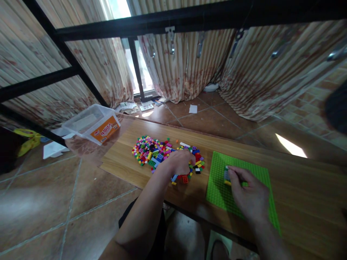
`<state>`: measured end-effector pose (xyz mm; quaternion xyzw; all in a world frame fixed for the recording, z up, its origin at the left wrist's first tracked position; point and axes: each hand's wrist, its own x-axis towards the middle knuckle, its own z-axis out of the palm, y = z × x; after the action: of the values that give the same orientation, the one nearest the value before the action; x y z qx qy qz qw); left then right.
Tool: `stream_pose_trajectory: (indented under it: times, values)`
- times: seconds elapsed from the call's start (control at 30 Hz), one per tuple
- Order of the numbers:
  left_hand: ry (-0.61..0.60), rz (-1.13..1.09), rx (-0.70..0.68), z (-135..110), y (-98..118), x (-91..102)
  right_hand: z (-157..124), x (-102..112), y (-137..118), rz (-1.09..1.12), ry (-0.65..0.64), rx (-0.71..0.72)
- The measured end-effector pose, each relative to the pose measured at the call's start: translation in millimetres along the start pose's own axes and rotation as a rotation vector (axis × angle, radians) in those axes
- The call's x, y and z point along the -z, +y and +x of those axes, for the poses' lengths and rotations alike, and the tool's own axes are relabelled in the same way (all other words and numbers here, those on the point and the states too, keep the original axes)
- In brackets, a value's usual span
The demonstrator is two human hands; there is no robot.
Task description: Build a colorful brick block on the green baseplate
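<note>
A heap of small coloured bricks (pixel 151 150) lies on the wooden table (pixel 298 187). My left hand (pixel 180 162) rests on the right side of the heap, fingers curled down into the bricks; what they hold is hidden. To the right lies a green baseplate (pixel 217 191). My right hand (pixel 248 193) lies on the plate, its fingers pinched on a small stack of bricks (pixel 226 176) with grey and yellow showing, near the plate's left part.
A clear plastic box with an orange label (pixel 94 124) stands at the table's far left corner. Black metal bars (pixel 189 18) cross overhead. Striped curtains hang behind, and papers lie on the tiled floor (pixel 54 202).
</note>
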<state>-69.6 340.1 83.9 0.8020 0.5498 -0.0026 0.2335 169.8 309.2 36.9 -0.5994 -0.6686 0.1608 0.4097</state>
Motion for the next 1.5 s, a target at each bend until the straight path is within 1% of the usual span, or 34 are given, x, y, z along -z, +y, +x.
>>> stream_pose_trajectory:
  times: [0.13, 0.27, 0.37, 0.43, 0.57, 0.7, 0.8, 0.87, 0.93, 1.03, 1.17, 1.33, 1.5]
  values:
    - [-0.013, 0.044, -0.012, 3, 6, -3.3, 4, 9, 1, -0.044, 0.055, -0.08]
    - [0.01, 0.023, -0.03, 4, 3, -5.4, 9, 17, 9, 0.009, 0.163, -0.182]
    - [0.087, -0.057, -0.08, 3, 1, -4.0, 15, 19, 16, 0.095, 0.242, -0.269]
    - [0.131, -0.142, -0.127, 5, 5, -2.9, 19, 21, 19, 0.152, 0.291, -0.31]
    - [0.154, -0.325, -0.171, 18, 28, -8.7, 24, 23, 20, 0.222, 0.329, -0.374]
    - [0.15, -0.467, -0.171, 38, 54, -27.7, 25, 20, 30, 0.246, 0.263, -0.434]
    - [0.13, -0.496, -0.134, 50, 67, -41.8, 24, 17, 41, 0.196, 0.18, -0.415]
    - [0.115, -0.496, -0.118, 55, 73, -47.1, 24, 16, 46, 0.149, 0.143, -0.387]
    - [0.113, -0.49, -0.105, 59, 77, -49.0, 24, 17, 48, 0.105, 0.118, -0.364]
    - [0.14, -0.482, -0.065, 62, 84, -48.8, 25, 19, 45, 0.062, 0.105, -0.333]
    - [0.167, -0.462, -0.01, 65, 92, -50.4, 24, 22, 41, 0.049, 0.087, -0.301]
    - [0.19, -0.406, 0.015, 67, 96, -54.5, 23, 24, 40, 0.047, 0.075, -0.322]
    - [0.212, -0.318, 0.028, 66, 99, -55.4, 22, 24, 42, 0.043, 0.049, -0.295]
